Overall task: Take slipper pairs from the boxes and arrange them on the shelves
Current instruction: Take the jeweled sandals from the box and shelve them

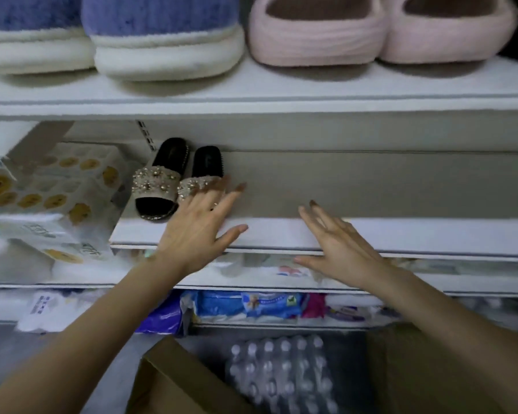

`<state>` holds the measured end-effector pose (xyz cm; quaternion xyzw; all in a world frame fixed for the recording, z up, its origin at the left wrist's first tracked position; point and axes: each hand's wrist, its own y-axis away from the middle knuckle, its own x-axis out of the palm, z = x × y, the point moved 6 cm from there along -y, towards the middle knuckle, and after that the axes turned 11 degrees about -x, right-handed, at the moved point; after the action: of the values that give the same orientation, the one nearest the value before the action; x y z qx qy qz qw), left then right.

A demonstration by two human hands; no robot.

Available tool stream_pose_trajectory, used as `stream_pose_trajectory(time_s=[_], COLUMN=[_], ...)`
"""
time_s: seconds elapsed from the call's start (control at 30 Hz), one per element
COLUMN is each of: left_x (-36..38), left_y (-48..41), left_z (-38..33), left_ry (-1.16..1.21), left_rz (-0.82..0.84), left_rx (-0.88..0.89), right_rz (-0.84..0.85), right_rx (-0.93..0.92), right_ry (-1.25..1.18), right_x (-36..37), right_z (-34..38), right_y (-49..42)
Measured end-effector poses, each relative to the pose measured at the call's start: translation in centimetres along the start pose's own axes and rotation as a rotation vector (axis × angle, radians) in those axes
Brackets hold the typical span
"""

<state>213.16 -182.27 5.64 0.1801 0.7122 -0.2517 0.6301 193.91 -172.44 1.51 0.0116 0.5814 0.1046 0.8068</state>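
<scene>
Here the middle shelf [371,234] is the landmark: a long pale board running the width of the view. Below and in front of it stands a brown cardboard box [174,383], beside a wrapped pack of bottles [281,377]. On the board above it sit a blue fluffy pair [162,40] and a pink pair [317,34]. At the shelf's left end lies the beaded black pair [159,180], side by side, open toes toward the front lip.

The person's left hand [198,225] is flat with fingers spread, the fingertips over the strap of the right-hand slipper; whether they press it cannot be told. The right hand [341,243] hovers over the shelf's front lip, fingers straight, holding nothing.

The step looks like squaring the placed pair. Done well, it needs only light nudges. The soles should end up parallel and close, toes level with the lip, and the pair tight to the left end. That leaves the shelf to its right for later pairs.
</scene>
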Motion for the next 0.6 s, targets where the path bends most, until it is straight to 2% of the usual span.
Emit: stream_pose_trajectory(time_s=[0.23,0.43,0.6], left_x=[-3.7,-10.9,-18.7], left_y=[1.2,2.8,3.8], left_z=[-21.3,-46.6,-68.6], left_ry=[-0.086,-0.163,-0.161], left_rz=[0.184,0.106,-0.07], left_rx=[0.263,0.53,0.688], right_rz=[0.047,0.056,0.026], right_rx=[0.182,0.317,0.467], right_ry=[0.117,0.262,0.452], right_x=[-8.1,-17.8,-27.4], right_z=[-9.5,-19.0,-26.6], right_y=[18.6,39.8,59.5])
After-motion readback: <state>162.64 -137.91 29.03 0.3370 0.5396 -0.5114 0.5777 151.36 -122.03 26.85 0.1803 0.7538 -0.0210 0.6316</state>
